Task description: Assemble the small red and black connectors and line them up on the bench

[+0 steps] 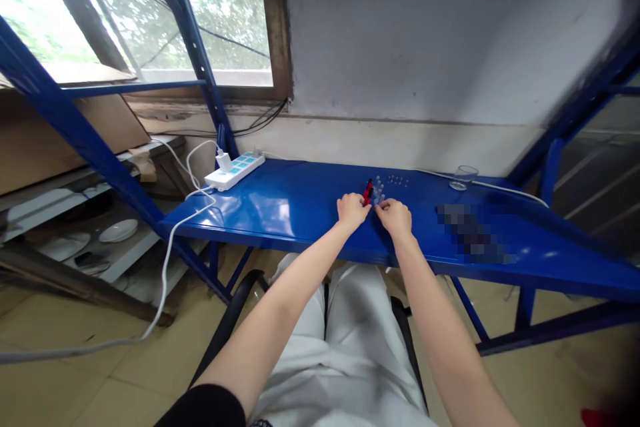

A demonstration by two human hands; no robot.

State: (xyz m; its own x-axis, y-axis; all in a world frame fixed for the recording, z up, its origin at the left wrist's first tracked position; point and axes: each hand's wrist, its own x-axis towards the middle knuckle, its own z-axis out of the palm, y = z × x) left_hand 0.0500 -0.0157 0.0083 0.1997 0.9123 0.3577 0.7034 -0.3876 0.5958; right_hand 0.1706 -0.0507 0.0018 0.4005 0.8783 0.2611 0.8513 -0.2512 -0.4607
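Both my hands are over the blue tabletop, close together. My left hand [353,210] has its fingers curled, with the tips at the near end of a small cluster of red and black pieces [369,192]. Whether it grips one of them or something else is too small to tell. Just right of the red and black pieces stand several small clear tube-like pieces [379,188]. At their near end my right hand [395,217] pinches with thumb and finger. Whatever lies in that pinch is hidden. Tiny clear bits [399,180] lie in rows behind my right hand.
A white power strip [235,171] with a plugged-in charger sits at the table's left end, its cable hanging down. A clear glass [463,177] stands at the back right, by a white cord. A blurred-out dark object [473,233] lies right of my hands. Blue frame posts [193,33] rise on both sides.
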